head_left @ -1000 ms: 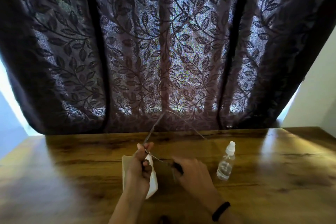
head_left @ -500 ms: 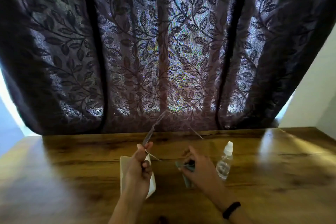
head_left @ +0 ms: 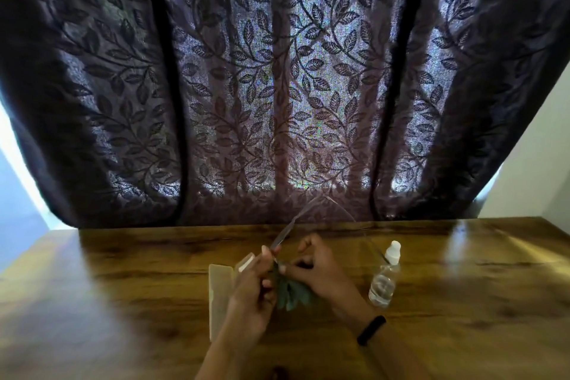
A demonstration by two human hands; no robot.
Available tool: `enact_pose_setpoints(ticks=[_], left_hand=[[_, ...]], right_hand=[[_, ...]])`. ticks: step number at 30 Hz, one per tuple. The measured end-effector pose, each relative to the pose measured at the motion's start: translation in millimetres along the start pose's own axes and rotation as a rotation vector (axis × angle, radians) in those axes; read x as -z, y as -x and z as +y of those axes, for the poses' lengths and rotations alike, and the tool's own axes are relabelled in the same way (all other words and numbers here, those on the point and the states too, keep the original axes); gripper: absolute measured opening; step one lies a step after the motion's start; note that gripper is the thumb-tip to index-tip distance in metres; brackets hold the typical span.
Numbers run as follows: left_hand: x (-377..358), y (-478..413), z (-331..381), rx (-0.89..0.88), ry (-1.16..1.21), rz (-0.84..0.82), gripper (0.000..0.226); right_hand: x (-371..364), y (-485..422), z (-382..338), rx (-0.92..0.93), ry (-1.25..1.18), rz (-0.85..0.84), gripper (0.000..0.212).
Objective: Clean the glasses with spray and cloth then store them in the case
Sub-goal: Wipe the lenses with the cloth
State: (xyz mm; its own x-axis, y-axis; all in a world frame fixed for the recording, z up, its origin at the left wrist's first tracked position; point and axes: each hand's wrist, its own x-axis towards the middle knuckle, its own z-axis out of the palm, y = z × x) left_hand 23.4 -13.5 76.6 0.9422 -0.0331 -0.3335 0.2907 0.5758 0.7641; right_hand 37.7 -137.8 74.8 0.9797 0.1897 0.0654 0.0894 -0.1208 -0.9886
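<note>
Since half a second ago, right hand (head_left: 317,268) has moved in against left hand (head_left: 254,287), carrying the cloth (head_left: 293,295) with it. Left hand pinches the glasses (head_left: 290,230) by the frame, arms pointing away toward the curtain (head_left: 277,86). Right hand grips the green cloth, bunched just below both thumbs, at the lens. Count: one pair of glasses, one cloth, one spray bottle (head_left: 384,279) upright just right of the right hand, one pale case (head_left: 219,296) behind the left hand. One black wristband (head_left: 371,330). Wooden table (head_left: 462,302), glossy; wall (head_left: 530,170) far right.
</note>
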Motion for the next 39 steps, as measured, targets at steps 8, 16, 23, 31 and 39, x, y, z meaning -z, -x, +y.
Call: enact_pose_setpoints(ticks=[8,16,23,31,39], left_hand=[[-4.1,-0.5,-3.5,-0.026,-0.027,0.024,0.019],[8.8,-2.8,3.6,-0.107,-0.057,0.054,0.023],[23.1,-10.3,14.4,-0.171,-0.020,0.144,0.020],[32.8,-14.8,33.4,-0.239,0.020,0.188,0.019],[32.6,-18.4,30.1,-0.225,0.001,0.188,0.020]], right_hand=[[-6.2,-8.5,-5.6,-0.055,-0.171,0.082,0.037],[5.2,-10.1,-5.7,-0.024,0.093,-0.149,0.039],[31.1,6.6,-8.7,-0.072,0.224,-0.259,0.022],[64.5,20.3,8.2,-0.126,0.345,-0.067,0.015],[70.4,31.7,36.1,-0.244,0.707,-0.072,0.014]])
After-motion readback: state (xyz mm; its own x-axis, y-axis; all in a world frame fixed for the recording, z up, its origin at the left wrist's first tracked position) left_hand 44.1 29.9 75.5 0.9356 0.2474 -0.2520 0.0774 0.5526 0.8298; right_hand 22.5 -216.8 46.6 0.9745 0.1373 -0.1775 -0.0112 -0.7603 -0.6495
